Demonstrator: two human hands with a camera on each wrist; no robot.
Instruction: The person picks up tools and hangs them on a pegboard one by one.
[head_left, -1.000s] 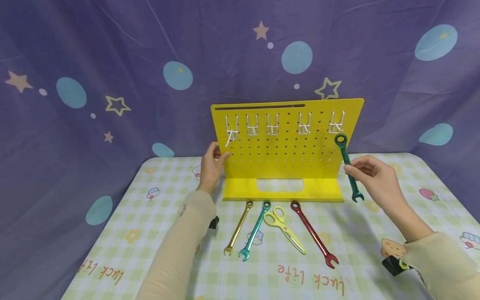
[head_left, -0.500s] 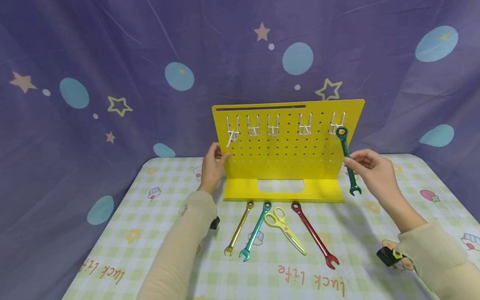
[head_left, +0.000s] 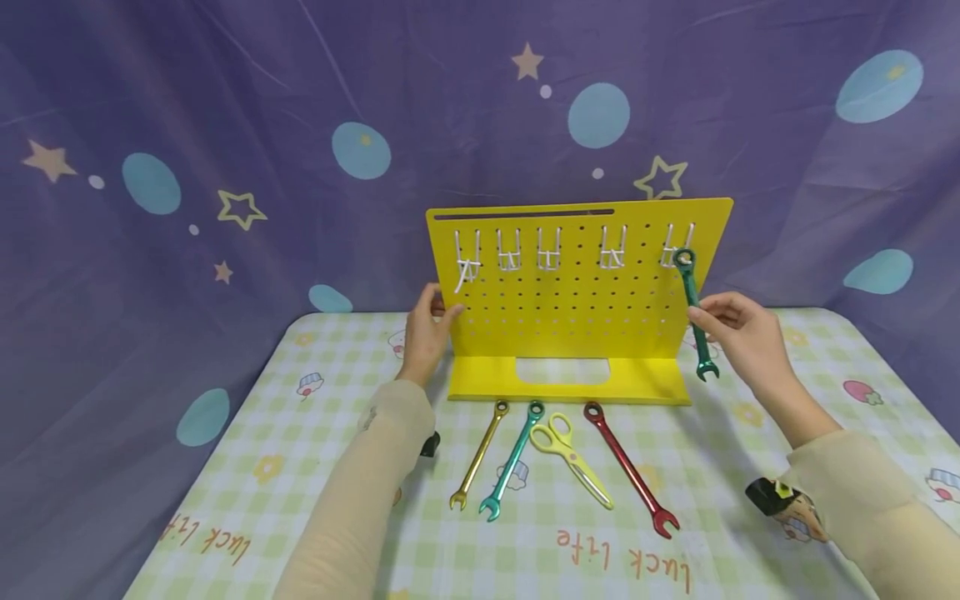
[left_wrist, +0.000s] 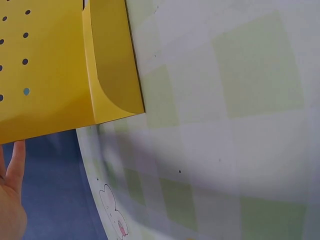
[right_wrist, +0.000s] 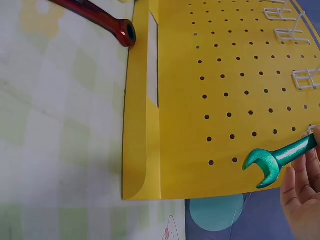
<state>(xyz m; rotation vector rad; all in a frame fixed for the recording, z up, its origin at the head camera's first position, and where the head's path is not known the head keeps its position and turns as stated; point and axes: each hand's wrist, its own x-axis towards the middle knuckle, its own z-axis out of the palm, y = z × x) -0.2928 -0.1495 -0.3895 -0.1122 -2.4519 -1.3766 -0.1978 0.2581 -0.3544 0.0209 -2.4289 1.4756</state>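
My right hand [head_left: 742, 337] pinches a dark green combination wrench [head_left: 695, 321] by its shaft, ring end up. The ring overlaps the rightmost white wire hook [head_left: 670, 257] on the yellow pegboard [head_left: 570, 312], and the hook's tip shows inside it. In the right wrist view the wrench's open end [right_wrist: 267, 167] points away from the fingers. My left hand [head_left: 425, 333] grips the pegboard's left edge, thumb in front and fingers behind. Several other white hooks, such as the leftmost hook [head_left: 467, 267], hang bare along the board's upper part.
On the checked tablecloth [head_left: 315, 467] before the board lie a gold wrench [head_left: 478, 457], a teal wrench [head_left: 513, 461], yellow scissors [head_left: 572, 460] and a red wrench [head_left: 632, 469]. A purple patterned curtain [head_left: 465, 100] hangs behind the table.
My right hand has moved up and slightly left with the green wrench, bringing its ring from below the rightmost hook to the hook's tip. The left hand stays on the board.
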